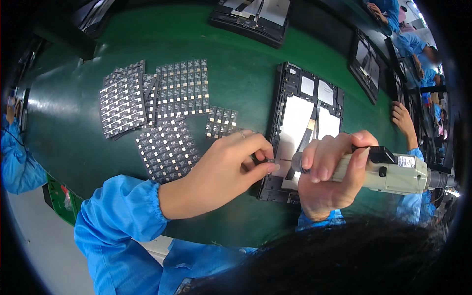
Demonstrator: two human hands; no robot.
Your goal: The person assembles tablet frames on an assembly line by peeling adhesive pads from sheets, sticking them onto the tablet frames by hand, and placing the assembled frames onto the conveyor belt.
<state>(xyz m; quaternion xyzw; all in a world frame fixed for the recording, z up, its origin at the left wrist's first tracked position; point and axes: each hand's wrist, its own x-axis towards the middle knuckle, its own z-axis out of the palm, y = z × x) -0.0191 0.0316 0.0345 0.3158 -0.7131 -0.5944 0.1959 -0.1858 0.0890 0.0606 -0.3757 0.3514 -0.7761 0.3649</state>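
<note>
At the centre of the frame the left hand (231, 164) reaches in from the lower left, thumb and forefinger pinched narrow on a small dark part (269, 160) held right at the edge of an opened tablet (300, 128). The tablet lies back-up on the green bench (236, 64), its black frame around pale inner panels, running from the upper middle down to the hands. The right hand (327, 172) is wrapped tight around a pale grey electric screwdriver (388, 172) that lies across the right of the frame, its tip end pointing left toward the pinched part and the tablet's lower section. To the left of centre, sheets of small dark components (157, 113) are fanned and overlapped on the bench. Another opened device (250, 17) sits at the top edge. At the right, a co-worker's hand (403, 120) in a blue sleeve rests near a dark screen (365, 64).
</note>
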